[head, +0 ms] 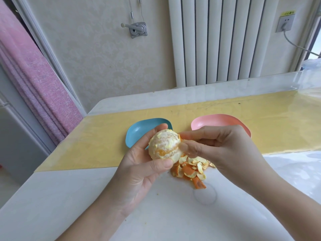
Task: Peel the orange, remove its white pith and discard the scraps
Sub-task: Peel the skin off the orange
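Here, left hand grips the orange, peeled face turned upward.

brightness: pretty bright all round; soft even daylight; nothing badly blown out
source: looks like it comes from the right; the far right edge is the brightest bit
glare: the glossy cover over the yellow runner goes white and shiny at the far right corner; pale patchy reflections on the white table at right too
shadows: faint, soft-edged; a light one beneath the left hand and around the peel pile
sharpness: orange reasonably crisp; thumb of the right hand a bit smeared; whole frame slightly soft
edges: wide-angle bend; radiator fins fan outward; curtain leans hard
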The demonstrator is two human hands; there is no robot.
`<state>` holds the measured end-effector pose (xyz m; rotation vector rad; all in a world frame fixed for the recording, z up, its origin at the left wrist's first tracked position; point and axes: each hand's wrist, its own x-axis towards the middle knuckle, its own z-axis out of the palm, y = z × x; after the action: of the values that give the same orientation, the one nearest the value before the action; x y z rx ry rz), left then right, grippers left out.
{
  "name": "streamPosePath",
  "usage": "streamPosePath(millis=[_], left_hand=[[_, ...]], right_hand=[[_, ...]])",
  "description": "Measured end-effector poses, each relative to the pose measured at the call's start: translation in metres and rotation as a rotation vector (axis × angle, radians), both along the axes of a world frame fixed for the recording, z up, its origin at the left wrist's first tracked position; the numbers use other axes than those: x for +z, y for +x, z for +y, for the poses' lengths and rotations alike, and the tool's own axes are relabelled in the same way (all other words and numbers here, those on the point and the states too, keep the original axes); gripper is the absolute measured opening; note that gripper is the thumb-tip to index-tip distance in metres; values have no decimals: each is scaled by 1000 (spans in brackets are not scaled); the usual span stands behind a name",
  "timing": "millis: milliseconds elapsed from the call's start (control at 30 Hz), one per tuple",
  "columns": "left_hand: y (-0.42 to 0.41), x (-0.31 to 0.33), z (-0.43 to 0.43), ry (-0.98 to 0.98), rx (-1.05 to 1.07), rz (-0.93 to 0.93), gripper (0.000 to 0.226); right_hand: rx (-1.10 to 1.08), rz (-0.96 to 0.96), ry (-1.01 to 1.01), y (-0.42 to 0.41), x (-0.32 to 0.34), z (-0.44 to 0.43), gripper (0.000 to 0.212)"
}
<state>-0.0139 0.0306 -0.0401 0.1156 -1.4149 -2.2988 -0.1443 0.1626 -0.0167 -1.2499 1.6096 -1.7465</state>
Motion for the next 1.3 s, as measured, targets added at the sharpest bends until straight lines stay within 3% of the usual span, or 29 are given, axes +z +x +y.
streamPosePath(millis=[100,267,433,667,833,1000,1300], left_hand=[[0,0,1,-78,15,-24,62],[0,1,5,-125,35,-29,58],[1,2,6,-178,52,-30,59],[3,6,7,-262,81,-28,60],[4,7,10,-276,91,-3,59],[4,8,13,-288,90,26,59],[5,8,13,-287,77,54,60]], right_hand=[[-34,139,-12,-4,-2,2,16],[-251,699,-39,-2,-9,0,13],[-380,786,-82,5,-11,-4,9],[-376,661,-162,9,-11,-4,24],[-383,531,-163,12,-11,-3,7],[-344,386,-132,17,-6,0,16],[-343,309,-122,18,-4,-2,19]])
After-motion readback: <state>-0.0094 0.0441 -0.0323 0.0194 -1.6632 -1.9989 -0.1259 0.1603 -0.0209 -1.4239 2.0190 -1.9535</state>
